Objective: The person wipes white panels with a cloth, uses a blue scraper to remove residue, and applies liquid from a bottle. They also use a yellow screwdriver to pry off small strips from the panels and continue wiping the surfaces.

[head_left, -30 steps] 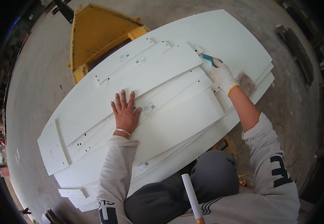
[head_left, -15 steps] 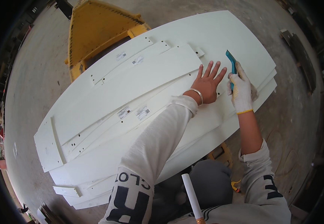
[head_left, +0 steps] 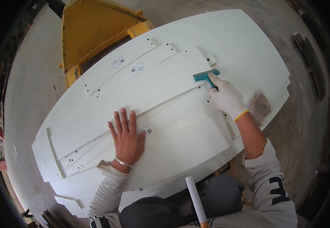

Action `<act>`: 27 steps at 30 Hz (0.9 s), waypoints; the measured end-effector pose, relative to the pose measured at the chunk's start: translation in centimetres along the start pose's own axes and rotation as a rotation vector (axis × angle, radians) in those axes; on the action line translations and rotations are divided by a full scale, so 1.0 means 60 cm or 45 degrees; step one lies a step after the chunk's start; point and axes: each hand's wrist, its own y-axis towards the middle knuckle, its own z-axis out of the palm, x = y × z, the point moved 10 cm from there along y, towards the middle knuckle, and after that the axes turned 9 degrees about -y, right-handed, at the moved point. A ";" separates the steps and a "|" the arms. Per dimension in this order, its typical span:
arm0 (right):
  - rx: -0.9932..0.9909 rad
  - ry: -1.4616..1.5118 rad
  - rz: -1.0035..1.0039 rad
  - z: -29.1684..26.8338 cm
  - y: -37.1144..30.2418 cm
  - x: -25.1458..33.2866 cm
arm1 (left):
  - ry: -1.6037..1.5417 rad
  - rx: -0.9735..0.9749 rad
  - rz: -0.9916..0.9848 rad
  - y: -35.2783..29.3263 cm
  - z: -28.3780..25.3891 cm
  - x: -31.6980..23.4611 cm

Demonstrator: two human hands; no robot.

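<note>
White panels [head_left: 172,125] with drilled holes lie overlapped in a stack. My left hand [head_left: 128,142] is bare, its fingers spread flat on the panels beside a printed label [head_left: 146,130]. A white knit glove with a yellow cuff covers my right hand [head_left: 227,95]. Its fingers are wrapped round the handle of a teal scraper [head_left: 206,75], whose wide head rests at or just over the right end of a long upper panel [head_left: 168,79]. Close to my right wrist, a stained greyish rag [head_left: 260,106] lies on the stack.
A yellow pallet jack [head_left: 96,30] stands at the far left, against the stack's far side. Dark boards [head_left: 309,66] lie on the concrete floor [head_left: 24,110] to the right. A cigarette [head_left: 196,199] juts in from the lower edge, above my grey-clad knees.
My left hand has moved left and nearer across the panels. The scraper has swung left and down to the long panel's end. The rag, mostly hidden before, now shows.
</note>
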 end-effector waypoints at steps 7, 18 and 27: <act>0.033 0.012 -0.264 -0.058 0.122 0.014 | -0.137 0.059 0.010 -0.004 0.009 0.020; -0.019 -0.288 -0.645 -0.100 0.198 0.039 | -0.196 0.059 -0.007 -0.006 0.011 0.032; 0.033 -0.428 -0.839 -0.087 0.183 0.122 | -0.219 0.064 -0.003 -0.008 0.012 0.034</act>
